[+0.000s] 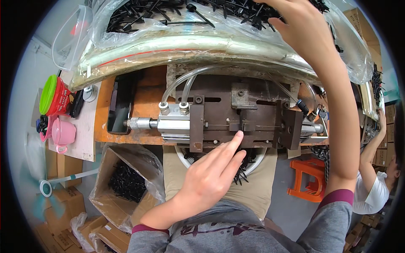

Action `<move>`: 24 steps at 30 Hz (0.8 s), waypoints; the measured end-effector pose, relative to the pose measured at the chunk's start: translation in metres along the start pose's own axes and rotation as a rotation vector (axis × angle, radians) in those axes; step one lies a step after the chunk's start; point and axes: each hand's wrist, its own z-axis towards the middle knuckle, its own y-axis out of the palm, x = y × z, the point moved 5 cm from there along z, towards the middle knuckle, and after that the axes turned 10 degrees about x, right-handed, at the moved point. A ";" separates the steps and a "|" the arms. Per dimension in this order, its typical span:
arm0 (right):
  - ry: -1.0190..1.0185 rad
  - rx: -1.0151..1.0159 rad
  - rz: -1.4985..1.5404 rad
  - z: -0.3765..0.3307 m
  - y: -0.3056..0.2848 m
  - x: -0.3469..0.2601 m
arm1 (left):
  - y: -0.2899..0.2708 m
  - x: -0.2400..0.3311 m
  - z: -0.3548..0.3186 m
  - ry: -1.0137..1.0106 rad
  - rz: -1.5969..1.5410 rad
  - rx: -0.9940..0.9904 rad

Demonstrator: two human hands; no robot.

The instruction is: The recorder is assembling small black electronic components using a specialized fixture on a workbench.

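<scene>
A dark metal fixture point(219, 92) with a pneumatic cylinder point(179, 126) at its left end sits on the bench before me. A slim black part point(241, 120) stands lengthwise in the slot at its centre. My left hand point(211, 173) reaches up from below with fingers stretched out, the index fingertip at that part's near end. My right hand point(301, 31) is at the heap of black stemmed plastic parts point(202, 12) at the far edge. Its thumb and fingers are apart, some fingertips cut off by the picture's edge; no part shows held there.
A plastic-lined tray point(202, 46) holds the heap. Clear air hoses point(185, 80) arch over the bench; a black phone point(120, 105) lies left. A pink cup point(63, 131), a box of black parts point(126, 181) and an orange stool point(306, 179) stand around. Another person point(375, 181) works at right.
</scene>
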 end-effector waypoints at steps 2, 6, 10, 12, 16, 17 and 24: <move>-0.061 -0.203 -0.009 0.005 0.028 0.013 | 0.013 -0.003 -0.003 0.044 0.070 -0.015; -0.025 -0.402 0.115 0.016 0.054 0.009 | 0.018 0.001 0.000 0.087 0.178 -0.022; -0.056 -0.512 0.134 0.017 0.055 0.004 | 0.017 0.000 0.003 0.078 0.188 -0.040; -0.068 -0.483 0.173 0.020 0.042 -0.001 | 0.016 -0.002 0.003 0.069 0.193 -0.036; -0.012 -0.319 0.261 0.015 0.033 0.010 | 0.018 -0.003 0.001 0.070 0.180 -0.029; 0.029 -0.280 0.315 0.015 0.028 0.012 | 0.019 -0.003 0.000 0.067 0.169 -0.027; 0.663 -0.112 0.805 -0.001 0.011 0.028 | 0.018 -0.007 -0.003 0.070 0.151 -0.033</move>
